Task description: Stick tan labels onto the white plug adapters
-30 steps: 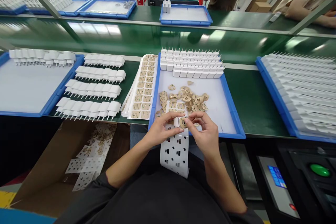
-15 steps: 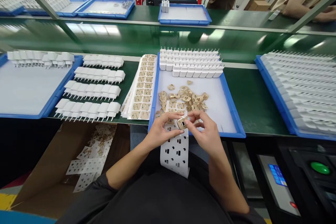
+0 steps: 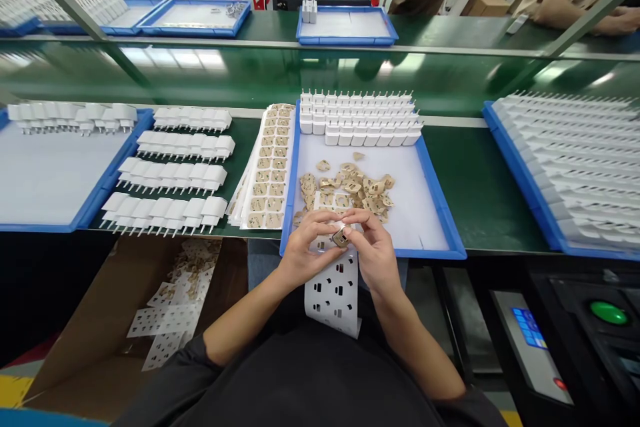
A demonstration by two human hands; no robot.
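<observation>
At the near edge of a blue tray on the green bench, a seated person pinches a small white charger plug between both hands. The left hand has its grip closed on the plug from one side, and the right hand closes on it from the other, fingertips meeting over its tan-labelled face. Any print on that label is too small to read.

Just below the hands, a white backing sheet with dark rectangular cut-outs hangs over the tray's front rim onto the person's lap. Inside the tray, just beyond the hands, lies a loose heap of tan stickers, and rows of white plugs stand along the tray's far side. Left of the tray rests a stack of sticker sheets, then four rows of finished plugs.

Below the bench, left of the tray, a cardboard box holds spent sheets. No brand lettering is legible.
</observation>
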